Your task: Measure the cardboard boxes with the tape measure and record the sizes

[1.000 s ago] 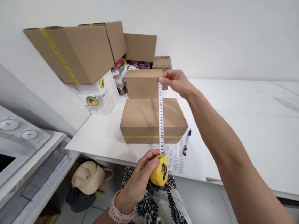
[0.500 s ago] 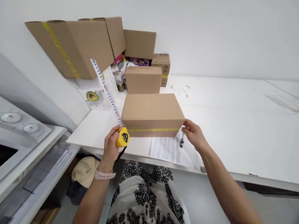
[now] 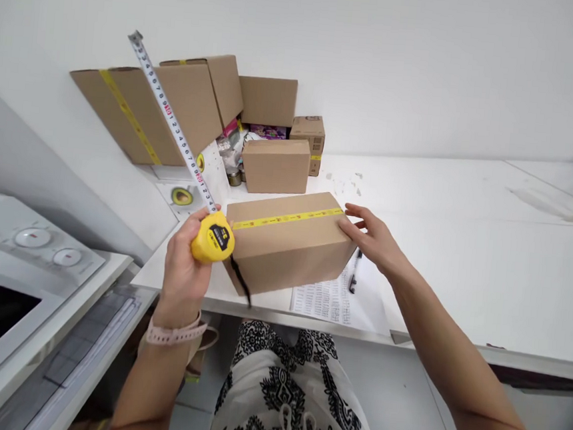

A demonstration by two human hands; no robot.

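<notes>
My left hand is closed around a yellow tape measure. Its white blade sticks up and to the left, past the big boxes. A brown cardboard box with a strip of yellow tape lies near the front edge of the white table, tipped so the tape faces up. My right hand rests against the box's right end, fingers spread along it. The left hand presses the tape measure's case against the box's left end.
Several cardboard boxes and white avocado-printed boxes crowd the table's back left corner. A printed sheet and a black pen lie beside the box. A white appliance stands to the left. A beige cap lies under the table.
My right hand let go of the blade and went to the box's right end. The box has been tipped so its taped side faces up. The blade now sticks up-left.
</notes>
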